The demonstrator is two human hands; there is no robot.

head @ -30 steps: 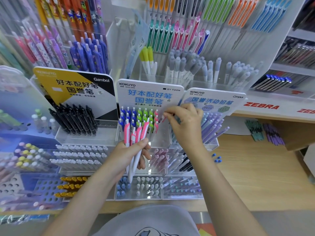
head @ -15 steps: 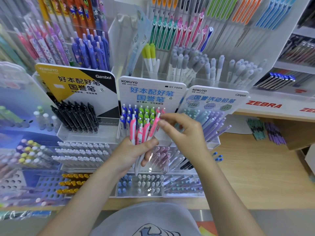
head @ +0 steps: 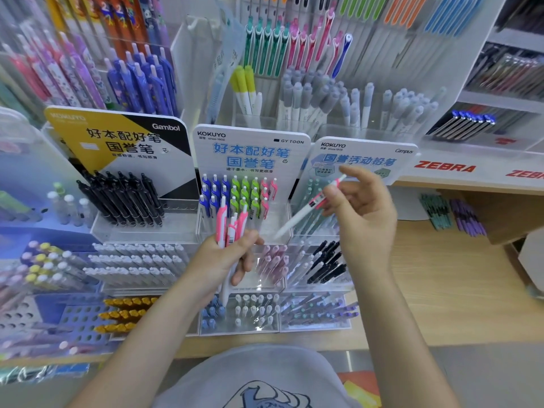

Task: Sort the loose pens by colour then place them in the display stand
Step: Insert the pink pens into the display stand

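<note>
left hand grips three pink-and-white pens, upright, before the display stand | right hand pinches one pink pen, tilted, tip down-left | stand rows: blue, green, pink, roughly five pink, blurred | black pens left | wooden surface right

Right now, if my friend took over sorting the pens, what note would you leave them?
Left hand grips a bunch of pink pens. Right hand pinches one pink pen, tip pointing down-left, in the air beside the display stand.
Done: blue, green and some pink pens stand in the stand's rows.
Left: slot the held pen into the pink column, then the bunch.
</note>
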